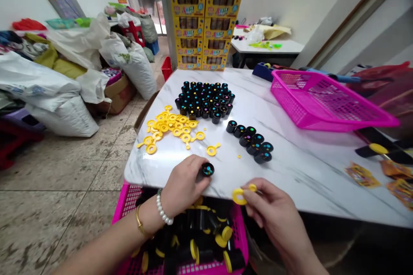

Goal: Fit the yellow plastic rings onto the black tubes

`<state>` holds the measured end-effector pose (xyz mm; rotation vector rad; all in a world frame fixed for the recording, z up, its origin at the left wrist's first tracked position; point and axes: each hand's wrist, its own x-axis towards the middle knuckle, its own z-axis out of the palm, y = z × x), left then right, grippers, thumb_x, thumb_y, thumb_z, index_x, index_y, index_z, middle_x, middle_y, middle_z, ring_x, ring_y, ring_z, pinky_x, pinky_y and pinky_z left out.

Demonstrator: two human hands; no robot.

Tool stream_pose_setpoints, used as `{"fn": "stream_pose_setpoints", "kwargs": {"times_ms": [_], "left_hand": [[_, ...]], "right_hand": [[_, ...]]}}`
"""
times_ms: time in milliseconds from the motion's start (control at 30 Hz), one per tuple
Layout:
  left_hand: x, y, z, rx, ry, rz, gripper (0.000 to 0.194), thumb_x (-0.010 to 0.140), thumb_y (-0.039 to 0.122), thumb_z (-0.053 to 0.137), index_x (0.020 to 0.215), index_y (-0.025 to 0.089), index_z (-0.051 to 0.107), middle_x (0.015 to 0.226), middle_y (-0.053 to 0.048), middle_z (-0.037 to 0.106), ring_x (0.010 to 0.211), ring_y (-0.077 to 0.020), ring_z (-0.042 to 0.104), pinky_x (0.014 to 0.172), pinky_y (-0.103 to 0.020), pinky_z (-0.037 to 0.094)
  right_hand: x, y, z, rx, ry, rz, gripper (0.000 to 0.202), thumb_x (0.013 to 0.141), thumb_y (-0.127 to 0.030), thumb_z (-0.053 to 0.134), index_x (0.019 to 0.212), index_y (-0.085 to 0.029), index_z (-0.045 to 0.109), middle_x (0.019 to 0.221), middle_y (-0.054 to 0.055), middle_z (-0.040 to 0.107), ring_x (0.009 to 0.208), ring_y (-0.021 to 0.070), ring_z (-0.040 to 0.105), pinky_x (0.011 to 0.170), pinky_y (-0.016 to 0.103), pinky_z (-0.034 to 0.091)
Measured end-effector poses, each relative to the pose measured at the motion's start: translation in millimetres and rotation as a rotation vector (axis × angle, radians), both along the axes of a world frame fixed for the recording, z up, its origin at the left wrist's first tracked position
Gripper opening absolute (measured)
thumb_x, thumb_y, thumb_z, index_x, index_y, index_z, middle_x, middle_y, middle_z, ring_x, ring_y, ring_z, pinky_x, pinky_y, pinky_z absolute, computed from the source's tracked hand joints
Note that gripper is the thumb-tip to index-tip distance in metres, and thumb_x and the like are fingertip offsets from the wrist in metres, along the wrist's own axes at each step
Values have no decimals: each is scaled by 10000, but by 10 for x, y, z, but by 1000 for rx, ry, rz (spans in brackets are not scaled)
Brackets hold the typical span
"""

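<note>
Just past the near edge of the table [309,172], the right hand [274,210] is pinching a yellow ring [235,195] by its stem, thumb against fingers. Over to its left, the left hand [183,184] is gripping a black cup [207,169], mouth up, blue bits showing inside; can't tell if its bottom is touching the table. Beads [161,208] and a gold bangle [139,221] are circling that wrist. Going outward, one loose ring [208,152] is lying just beyond the cup, a heap of rings [158,125] is sitting farther left, a short line of cups [257,139] is standing to the right, and a bigger bunch of cups [206,101] is crowding together behind. Down below the edge, a pink basket [121,206] is holding black tubes [238,260] with yellow caps [227,233]. Another basket [335,126] is sitting at the table's right side, and stacked yellow boxes [190,10] are towering at the far end.
</note>
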<state>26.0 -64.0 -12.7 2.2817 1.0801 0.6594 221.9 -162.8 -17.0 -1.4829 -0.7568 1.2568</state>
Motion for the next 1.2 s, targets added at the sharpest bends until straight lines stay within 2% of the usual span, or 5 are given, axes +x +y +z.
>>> {"fn": "stream_pose_setpoints", "kwargs": {"times_ms": [167,333,500,667,1200], "left_hand": [[22,29,-90,-30,-102,12,217,769,185,631,984,180,603,927,-46,586,872,-181,550,787,-296,453],[-2,42,-134,-33,-128,-8,165,775,210,641,938,188,629,882,-33,577,843,-172,548,773,-283,456],[-7,32,-157,-59,-139,3,179,808,249,613,975,188,633,910,-43,577,862,-179,547,796,-296,449],[-34,45,-9,-132,-121,-57,103,785,221,613,880,184,627,822,-27,599,793,-171,558,729,-268,439],[-36,67,-2,-186,-58,-54,96,815,237,586,862,196,659,730,-2,649,684,-148,573,641,-237,395]], "right_hand": [[-251,522,91,21,25,122,329,694,-433,753,737,-155,583,443,-29,543,357,42,346,357,153,195],[-354,770,35,85,-20,162,328,673,-401,780,691,-155,564,428,-59,516,376,35,366,388,144,224],[-353,778,2,58,-1,192,343,715,-445,738,711,-174,528,424,-47,554,326,62,422,359,158,306],[-391,728,18,37,-28,198,340,750,-448,708,731,-189,488,436,-30,588,373,104,531,420,183,416],[-370,720,-35,74,-64,167,343,745,-454,712,737,-194,489,409,-65,530,309,53,415,332,135,300]]}}
